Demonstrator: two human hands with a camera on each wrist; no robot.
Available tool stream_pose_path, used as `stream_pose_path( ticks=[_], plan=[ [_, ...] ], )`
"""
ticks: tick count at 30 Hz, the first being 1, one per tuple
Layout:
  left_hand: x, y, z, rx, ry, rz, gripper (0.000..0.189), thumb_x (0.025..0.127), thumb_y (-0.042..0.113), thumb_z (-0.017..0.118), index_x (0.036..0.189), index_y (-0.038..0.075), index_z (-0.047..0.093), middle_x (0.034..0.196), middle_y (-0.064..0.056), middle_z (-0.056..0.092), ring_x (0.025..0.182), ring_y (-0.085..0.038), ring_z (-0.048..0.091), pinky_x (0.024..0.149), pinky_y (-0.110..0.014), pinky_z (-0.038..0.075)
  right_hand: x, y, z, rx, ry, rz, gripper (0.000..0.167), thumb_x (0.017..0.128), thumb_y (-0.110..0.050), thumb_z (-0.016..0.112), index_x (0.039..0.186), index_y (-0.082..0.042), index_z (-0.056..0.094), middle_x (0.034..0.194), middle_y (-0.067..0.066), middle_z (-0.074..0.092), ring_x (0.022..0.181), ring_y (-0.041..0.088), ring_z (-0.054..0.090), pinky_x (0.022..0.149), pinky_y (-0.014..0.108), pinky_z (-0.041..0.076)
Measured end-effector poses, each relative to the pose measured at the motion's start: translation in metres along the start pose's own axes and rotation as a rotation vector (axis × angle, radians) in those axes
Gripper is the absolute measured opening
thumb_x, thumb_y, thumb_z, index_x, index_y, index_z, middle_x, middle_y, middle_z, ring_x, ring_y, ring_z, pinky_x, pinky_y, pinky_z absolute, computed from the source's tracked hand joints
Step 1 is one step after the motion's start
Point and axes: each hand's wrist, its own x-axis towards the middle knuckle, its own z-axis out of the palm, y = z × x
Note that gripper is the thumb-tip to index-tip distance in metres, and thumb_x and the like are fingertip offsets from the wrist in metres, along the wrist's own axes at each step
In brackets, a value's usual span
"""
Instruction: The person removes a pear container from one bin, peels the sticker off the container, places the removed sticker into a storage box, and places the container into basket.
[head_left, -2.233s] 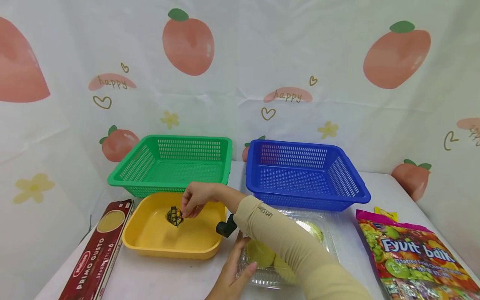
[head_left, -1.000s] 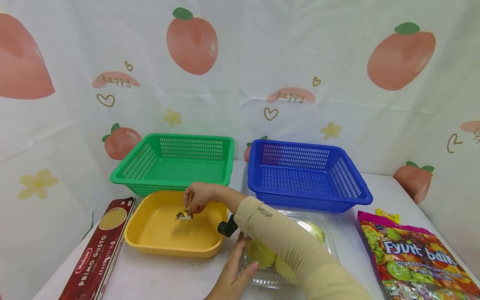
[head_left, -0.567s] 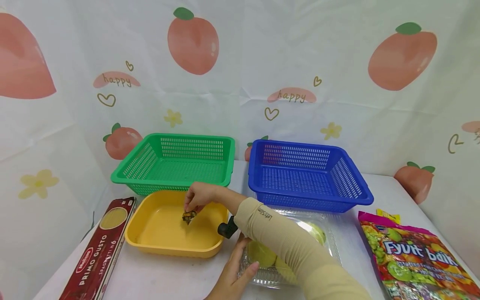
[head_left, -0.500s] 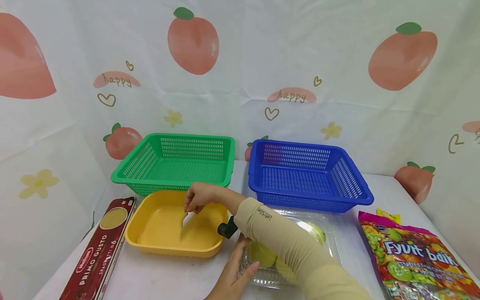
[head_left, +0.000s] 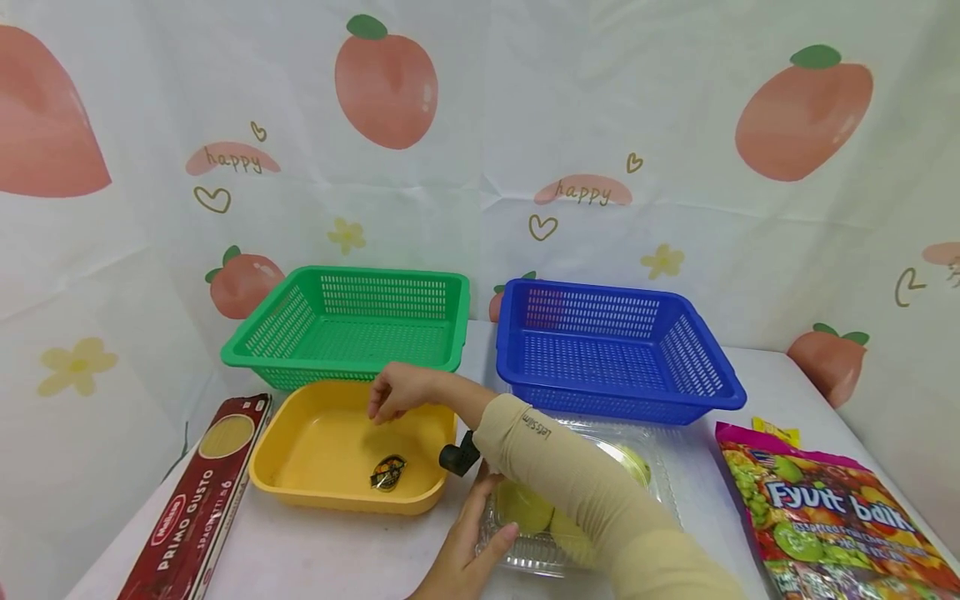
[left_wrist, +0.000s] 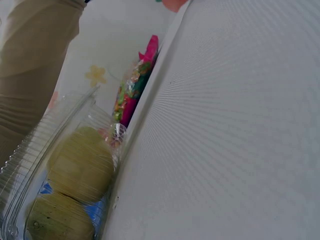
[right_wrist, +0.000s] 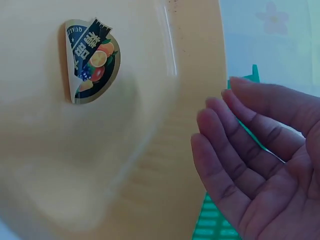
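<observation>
A folded fruit sticker (head_left: pixel 387 472), black and gold with fruit pictures, lies on the floor of the yellow basin (head_left: pixel 300 467). In the right wrist view the sticker (right_wrist: pixel 95 62) shows a curled pale edge. Above the basin hovers my right hand (head_left: pixel 397 392), its loosely bent fingers apart from the sticker and holding nothing. My left hand (head_left: pixel 465 546) grips the near left corner of a clear plastic clamshell box (head_left: pixel 525 562) with yellow-green fruits (left_wrist: pixel 82 165) inside. The right sleeve covers part of this box in the head view. No left fingers appear in the left wrist view.
Behind stand a green basket (head_left: pixel 337 367) and a blue basket (head_left: pixel 622 404). A red spaghetti pack (head_left: pixel 195 500) lies at left. To the right are a fruit candy bag (head_left: pixel 832 508) and a small yellow packet (head_left: pixel 776 431). A fruit-printed sheet (head_left: pixel 480 125) hangs behind.
The sticker has left my right fingers and dropped to the basin floor, toward the near right. My right hand stays above the basin; the left hand remains at the box.
</observation>
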Motion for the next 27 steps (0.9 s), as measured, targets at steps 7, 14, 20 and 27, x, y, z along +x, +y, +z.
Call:
stream_pose_path(
  ticks=[7,14,20,27],
  plan=[
    [0.002,0.000,0.001,-0.019,0.001,-0.003,0.046,0.099,0.031,0.043,0.141,0.030,0.026,0.157,-0.014,-0.001,0.144,-0.037,0.001,0.108,-0.068,0.009,-0.011,0.000,-0.007,-0.006,-0.043,-0.007,0.021,0.088,-0.005,0.062,0.104,0.007,0.064,0.091,0.011,0.068,0.073,0.011,0.059,0.085,0.039,0.054],
    [0.002,0.000,0.002,0.028,0.032,0.024,0.045,0.098,0.028,0.045,0.140,0.030,0.028,0.151,0.000,0.027,0.142,-0.022,0.019,0.117,-0.037,0.017,-0.027,-0.002,-0.015,-0.023,-0.082,-0.031,0.021,0.091,-0.010,0.059,0.107,0.002,0.063,0.110,0.022,0.065,0.087,0.017,0.063,0.085,0.033,0.054],
    [0.001,0.001,0.002,-0.002,0.034,0.000,0.044,0.098,0.027,0.047,0.139,0.026,0.031,0.157,-0.011,0.010,0.143,-0.031,0.004,0.114,-0.024,0.006,-0.048,-0.004,-0.025,-0.026,-0.072,-0.049,0.020,0.091,-0.014,0.060,0.108,-0.003,0.064,0.107,0.013,0.068,0.087,0.010,0.062,0.081,0.024,0.054],
    [0.000,0.001,0.004,0.030,0.067,0.030,0.045,0.098,0.026,0.047,0.140,0.027,0.030,0.157,-0.018,0.004,0.142,-0.039,0.007,0.108,-0.066,0.011,-0.080,-0.005,-0.040,-0.017,-0.060,-0.079,0.027,0.092,-0.017,0.059,0.116,-0.006,0.061,0.116,0.008,0.066,0.101,0.008,0.061,0.086,0.020,0.051]
  ],
)
